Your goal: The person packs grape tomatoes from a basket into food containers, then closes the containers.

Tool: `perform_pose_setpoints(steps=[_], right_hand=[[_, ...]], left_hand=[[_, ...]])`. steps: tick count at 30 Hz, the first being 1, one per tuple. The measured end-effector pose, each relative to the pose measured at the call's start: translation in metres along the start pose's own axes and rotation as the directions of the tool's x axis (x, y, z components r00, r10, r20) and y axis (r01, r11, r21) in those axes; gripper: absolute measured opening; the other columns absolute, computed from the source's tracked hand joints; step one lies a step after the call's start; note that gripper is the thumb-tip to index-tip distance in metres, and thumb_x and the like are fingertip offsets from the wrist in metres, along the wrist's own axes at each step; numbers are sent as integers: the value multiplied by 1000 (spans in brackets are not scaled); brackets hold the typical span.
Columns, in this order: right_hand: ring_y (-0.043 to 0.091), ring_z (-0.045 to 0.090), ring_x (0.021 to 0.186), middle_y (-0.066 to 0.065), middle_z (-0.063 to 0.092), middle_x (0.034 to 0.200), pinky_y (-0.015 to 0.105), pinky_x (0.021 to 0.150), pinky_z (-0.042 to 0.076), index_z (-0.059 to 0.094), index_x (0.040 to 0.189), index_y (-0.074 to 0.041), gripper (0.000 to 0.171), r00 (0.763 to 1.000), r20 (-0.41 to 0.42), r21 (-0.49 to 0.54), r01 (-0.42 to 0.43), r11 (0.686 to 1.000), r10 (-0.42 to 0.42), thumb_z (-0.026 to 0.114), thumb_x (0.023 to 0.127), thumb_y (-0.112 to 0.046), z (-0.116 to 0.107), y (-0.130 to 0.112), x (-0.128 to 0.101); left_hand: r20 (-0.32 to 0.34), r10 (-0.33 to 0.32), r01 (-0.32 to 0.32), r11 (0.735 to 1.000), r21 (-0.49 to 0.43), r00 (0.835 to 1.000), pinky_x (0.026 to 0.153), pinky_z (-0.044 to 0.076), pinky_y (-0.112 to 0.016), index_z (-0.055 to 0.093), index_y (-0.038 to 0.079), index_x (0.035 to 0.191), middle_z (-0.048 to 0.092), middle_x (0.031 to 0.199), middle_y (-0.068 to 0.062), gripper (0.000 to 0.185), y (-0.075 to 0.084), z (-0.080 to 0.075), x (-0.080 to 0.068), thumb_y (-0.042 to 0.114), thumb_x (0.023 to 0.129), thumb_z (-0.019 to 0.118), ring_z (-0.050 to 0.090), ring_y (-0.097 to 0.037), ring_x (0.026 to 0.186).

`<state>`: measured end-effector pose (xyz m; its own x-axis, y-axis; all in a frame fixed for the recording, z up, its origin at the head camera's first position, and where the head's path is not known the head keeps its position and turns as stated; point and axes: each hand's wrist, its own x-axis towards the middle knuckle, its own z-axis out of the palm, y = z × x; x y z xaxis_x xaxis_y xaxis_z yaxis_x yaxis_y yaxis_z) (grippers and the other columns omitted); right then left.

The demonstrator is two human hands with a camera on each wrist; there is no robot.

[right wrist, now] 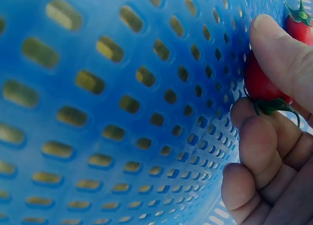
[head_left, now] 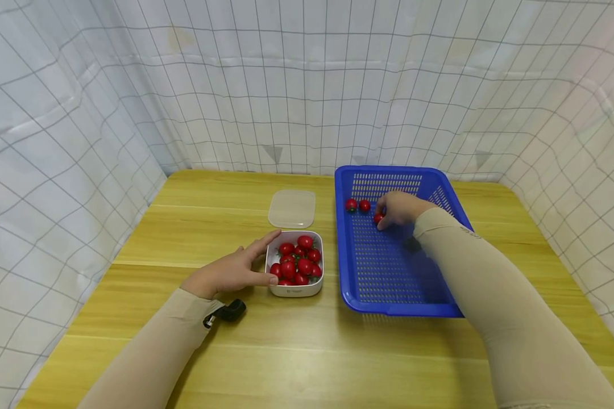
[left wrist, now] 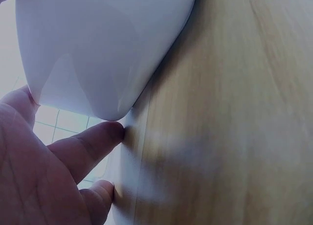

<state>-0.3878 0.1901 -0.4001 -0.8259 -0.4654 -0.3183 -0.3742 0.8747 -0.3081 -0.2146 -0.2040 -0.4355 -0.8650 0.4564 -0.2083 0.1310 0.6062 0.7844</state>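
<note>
My right hand (head_left: pixel 400 208) is inside the blue plastic basket (head_left: pixel 341 250), pinching a cherry tomato (right wrist: pixel 261 80) between thumb and fingers, close to the perforated floor. The green stem of this tomato shows in the right wrist view. Two more cherry tomatoes (head_left: pixel 365 205) lie near the basket's back left corner. To the left, my left hand (head_left: pixel 232 272) rests against a white square container (head_left: pixel 297 291) that holds several cherry tomatoes (head_left: pixel 288 268). Its thumb and extended index finger span the container's left side. In the left wrist view, fingertips (left wrist: pixel 115 129) touch the container's lower corner.
A translucent lid (head_left: pixel 292 209) lies flat on the wooden table (head_left: pixel 307 358) behind the container. The basket stands just right of the container, with a narrow gap between. White grid-patterned curtains (head_left: pixel 297 85) enclose the table at the back and sides.
</note>
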Motion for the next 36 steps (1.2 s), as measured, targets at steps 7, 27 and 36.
perform_pose_setpoints(steps=[7, 27, 36], right_hand=[[25, 63, 93, 10, 72, 103, 45, 90, 53, 76, 105, -7, 25, 1000, -7, -5, 6, 1000, -6, 86, 86, -20, -1, -1, 0], [24, 64, 91, 8, 74, 100, 45, 89, 53, 77, 104, -10, 23, 993, -4, -70, 118, 991, -119, 85, 88, -24, -6, -9, -8], [22, 63, 91, 4, 73, 99, 43, 89, 52, 78, 102, -14, 18, 986, 64, -78, 160, 984, -155, 84, 88, -25, -12, -24, -17]], left_hand=[[-4, 2, -2, 1000, 15, 1000, 126, -8, -72, 12, 30, 171, 26, 174, -12, 105, 2, -1, -2, 44, 91, 79, 10, -40, 164], [8, 7, -7, 1000, -9, 1000, 126, -10, -70, 12, 33, 171, 26, 174, -11, 104, -2, -2, -2, 45, 91, 79, 9, -40, 164], [11, 6, -6, 1000, -3, 1000, 127, -9, -70, 12, 32, 171, 26, 174, -12, 104, -3, -1, -2, 46, 92, 78, 9, -39, 164]])
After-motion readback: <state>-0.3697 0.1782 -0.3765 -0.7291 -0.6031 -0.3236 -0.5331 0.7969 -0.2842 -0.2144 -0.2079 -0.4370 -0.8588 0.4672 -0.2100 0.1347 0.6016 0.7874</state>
